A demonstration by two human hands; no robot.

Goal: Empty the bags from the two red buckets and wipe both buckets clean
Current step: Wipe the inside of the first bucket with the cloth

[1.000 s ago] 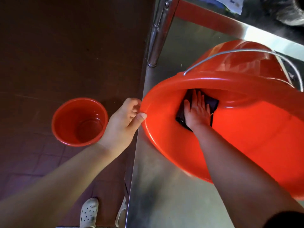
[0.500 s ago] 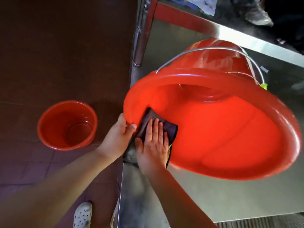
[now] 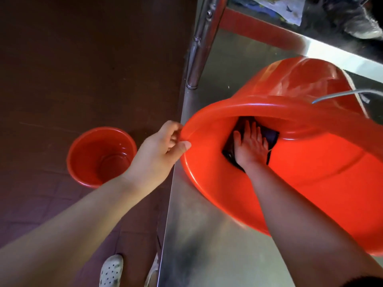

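Observation:
A large red bucket (image 3: pixel 310 172) lies tilted on its side on the steel table (image 3: pixel 207 245), its mouth facing me. My left hand (image 3: pixel 163 148) pinches its rim at the left edge. My right hand (image 3: pixel 250 146) reaches deep inside with fingers spread flat, pressing a dark cloth (image 3: pixel 269 135) against the inner wall near the bottom. A smaller red bucket (image 3: pixel 99 156) stands upright on the dark floor to the left, with nothing visible inside.
A chrome post (image 3: pixel 199 44) rises at the table's left edge behind the bucket. The bucket's wire handle (image 3: pixel 339 94) hangs at the upper right. Paper and a shoe lie beyond the table's far rail. My sandalled feet (image 3: pixel 110 270) stand by the table edge.
My right hand slid the cloth from the bucket's rim near my left hand back deep inside. The bucket swung back to the right and my left hand shifted along the rim.

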